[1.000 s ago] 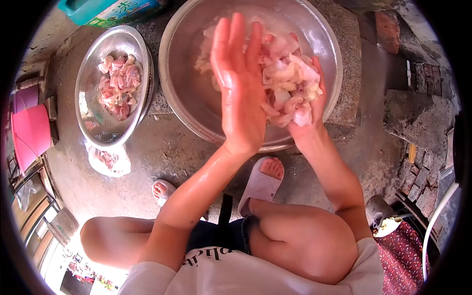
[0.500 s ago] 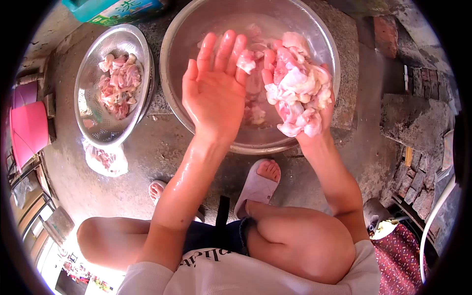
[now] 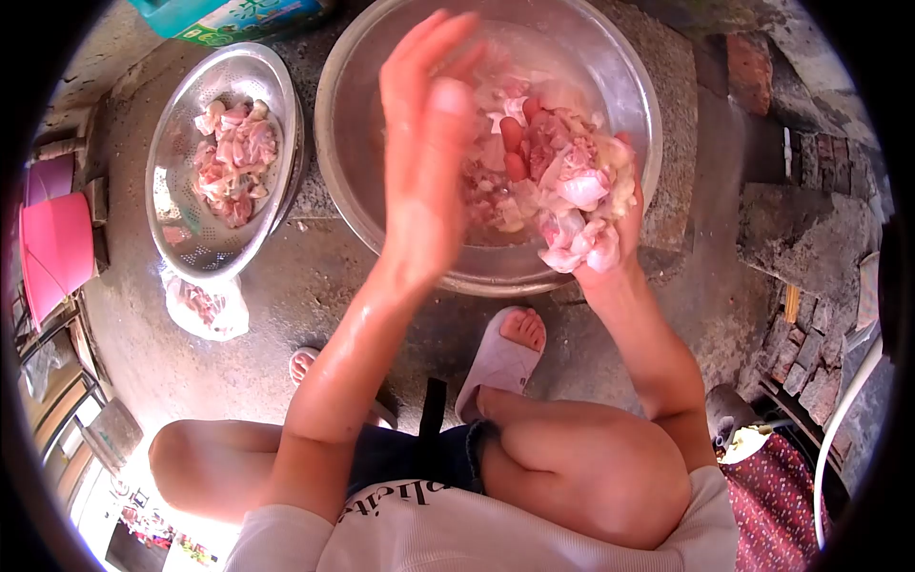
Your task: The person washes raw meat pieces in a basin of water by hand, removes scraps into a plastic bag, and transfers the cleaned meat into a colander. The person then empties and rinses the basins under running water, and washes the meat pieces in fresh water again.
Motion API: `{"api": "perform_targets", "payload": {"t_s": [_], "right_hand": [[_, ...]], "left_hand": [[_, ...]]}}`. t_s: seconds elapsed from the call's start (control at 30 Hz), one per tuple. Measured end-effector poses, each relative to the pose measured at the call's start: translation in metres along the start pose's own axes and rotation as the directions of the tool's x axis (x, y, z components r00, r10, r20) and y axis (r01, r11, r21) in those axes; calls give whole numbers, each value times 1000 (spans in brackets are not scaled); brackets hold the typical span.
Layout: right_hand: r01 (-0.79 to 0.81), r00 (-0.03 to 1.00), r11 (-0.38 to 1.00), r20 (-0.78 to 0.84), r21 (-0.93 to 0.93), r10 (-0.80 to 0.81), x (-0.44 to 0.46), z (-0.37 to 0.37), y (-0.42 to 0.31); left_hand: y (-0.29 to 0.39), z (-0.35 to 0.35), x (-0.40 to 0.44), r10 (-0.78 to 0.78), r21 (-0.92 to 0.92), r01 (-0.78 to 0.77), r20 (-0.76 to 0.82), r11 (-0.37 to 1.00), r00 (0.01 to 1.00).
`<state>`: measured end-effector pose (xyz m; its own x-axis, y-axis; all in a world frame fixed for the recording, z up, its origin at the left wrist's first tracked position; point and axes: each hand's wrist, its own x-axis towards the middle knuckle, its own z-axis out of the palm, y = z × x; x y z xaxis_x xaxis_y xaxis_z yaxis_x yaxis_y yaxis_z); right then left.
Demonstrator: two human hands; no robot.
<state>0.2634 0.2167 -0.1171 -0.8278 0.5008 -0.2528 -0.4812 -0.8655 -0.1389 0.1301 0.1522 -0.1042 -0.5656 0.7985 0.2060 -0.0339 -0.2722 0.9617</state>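
Note:
My right hand [image 3: 621, 250] is cupped, palm up, under a heap of raw chicken pieces [image 3: 583, 186], pink flesh with pale skin, over the right side of a large metal basin [image 3: 335, 181]. Its fingertips show through the heap. To the left, my left hand [image 3: 424, 143] is raised over the basin, blurred by motion, with fingers stretched and nothing in it. More raw pieces [image 3: 491, 205] lie in cloudy water [image 3: 524, 52] in the basin, partly hidden behind my hands.
At left a metal colander [image 3: 176, 234] holds more raw pieces [image 3: 233, 157]. Below it lies a clear plastic bag [image 3: 210, 310] with meat inside. A teal jug [image 3: 238, 17] stands behind, a pink bucket [image 3: 59, 253] at far left, and bricks [image 3: 815, 348] at right.
My left hand has turned from palm up and risen away from the heap. Some pieces have left the right hand's heap, baring its fingertips, and more meat shows in the basin.

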Motion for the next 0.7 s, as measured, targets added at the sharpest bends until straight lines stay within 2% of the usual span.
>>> {"api": "perform_targets", "payload": {"t_s": [0.03,0.07,0.1,0.13,0.2,0.3,0.33,0.43,0.47,0.57,0.6,0.7], "right_hand": [[19,998,1000,-53,-5,-19,1,1,1],[-27,997,995,74,98,20,2,-2,-2],[-28,999,993,49,111,22,2,0,-1],[-28,999,992,23,125,26,0,3,1],[-62,998,984,-6,165,64,-1,6,4],[-175,982,956,-21,236,186,-6,7,4],[-224,974,958,12,181,225,-8,4,2],[-204,977,960,107,194,186,-12,-1,0],[-228,973,944,31,236,227,-14,-7,-5],[-264,964,904,70,336,256,-18,-12,-13],[-265,964,912,71,311,256,-18,-15,-16],[-262,965,920,91,290,246,-16,-24,-18]], "left_hand": [[-8,-2,1,-88,-109,78,-86,991,992],[-23,-6,-2,-253,-195,227,-124,954,959],[-36,-11,-6,-412,-284,361,-149,888,899],[-41,-11,-8,-573,-378,496,-118,781,811],[-50,-6,-11,-825,-535,695,-7,480,565],[-75,-2,-16,-681,-664,713,416,226,603],[-55,6,-11,-659,-703,685,426,190,620],[-54,7,-3,-471,-778,628,553,2,687],[-48,6,0,-489,-793,609,523,20,698],[-45,-10,3,-431,-750,652,554,114,712],[-44,-13,2,-438,-771,629,536,94,722],[-42,-19,2,-347,-813,570,573,-121,743]]}}
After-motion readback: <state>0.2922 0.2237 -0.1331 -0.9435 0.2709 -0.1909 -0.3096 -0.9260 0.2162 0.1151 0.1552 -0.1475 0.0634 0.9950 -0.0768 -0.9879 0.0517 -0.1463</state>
